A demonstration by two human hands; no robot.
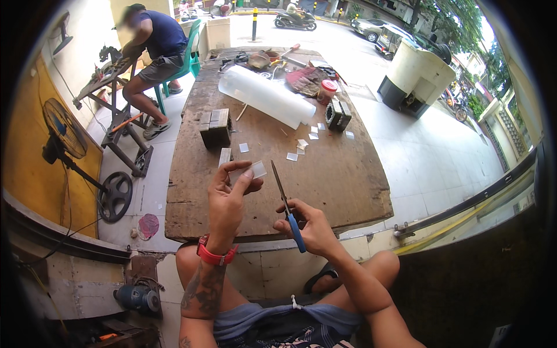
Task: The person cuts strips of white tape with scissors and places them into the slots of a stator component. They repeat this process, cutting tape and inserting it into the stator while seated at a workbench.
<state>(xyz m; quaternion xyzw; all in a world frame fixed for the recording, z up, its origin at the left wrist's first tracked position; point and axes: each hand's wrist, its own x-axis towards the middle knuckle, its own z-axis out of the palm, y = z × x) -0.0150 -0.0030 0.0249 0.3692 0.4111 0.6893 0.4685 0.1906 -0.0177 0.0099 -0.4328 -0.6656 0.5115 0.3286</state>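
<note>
My left hand, a red watch on its wrist, pinches a small translucent plastic sheet piece between thumb and fingers above the near part of the wooden table. To its right, my right hand grips blue-handled scissors, their blades pointing up and away, apart from the piece. Beyond my hands lie several small cut pieces. A slotted metal core stands left of them and another core to the right. A pale block sits just behind my left hand.
Across the table lies a roll of translucent sheet. Behind it are a red-lidded jar, a dark red cloth and assorted tools. At far left, a person sits bent over a bench near a standing fan.
</note>
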